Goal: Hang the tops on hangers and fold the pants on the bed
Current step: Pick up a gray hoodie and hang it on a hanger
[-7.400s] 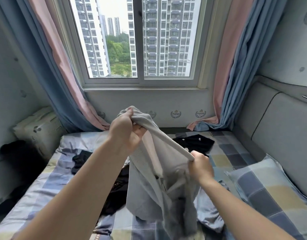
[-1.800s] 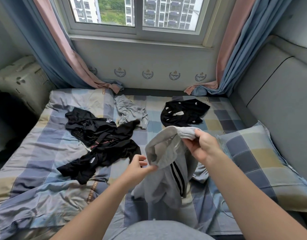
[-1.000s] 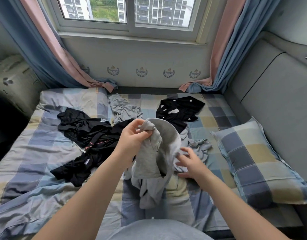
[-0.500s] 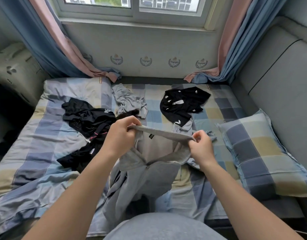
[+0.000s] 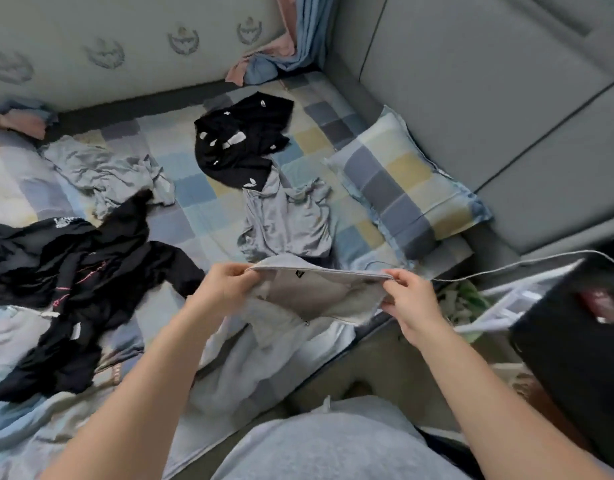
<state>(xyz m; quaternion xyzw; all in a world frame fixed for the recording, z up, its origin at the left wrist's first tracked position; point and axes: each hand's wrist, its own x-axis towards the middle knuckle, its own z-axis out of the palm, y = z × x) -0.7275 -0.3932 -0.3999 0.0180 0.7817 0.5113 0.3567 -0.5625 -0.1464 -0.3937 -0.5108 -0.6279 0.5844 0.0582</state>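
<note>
I hold a grey zip-up top (image 5: pixel 316 299) stretched by its neck edge above the near edge of the bed (image 5: pixel 201 216). My left hand (image 5: pixel 226 289) grips the left end and my right hand (image 5: pixel 407 299) pinches the right end. The rest of the top hangs down in front of me. On the checked sheet lie a black garment with white marks (image 5: pixel 239 147), a pale grey garment (image 5: pixel 285 216), another pale grey garment (image 5: pixel 104 171) and a heap of black clothes with pink trim (image 5: pixel 73 282).
A checked pillow (image 5: pixel 402 178) lies at the right against the grey padded headboard (image 5: pixel 489 98). Right of the bed are several white hangers (image 5: pixel 499 303), a black box (image 5: pixel 575 334) and a thin white cable (image 5: pixel 506 265). Curtain ends (image 5: pixel 264 64) pool at the far wall.
My view has swung down and to the right, bringing the hangers and black box into sight. Both hands still hold the grey top's neck edge stretched, now nearer the bed's right edge.
</note>
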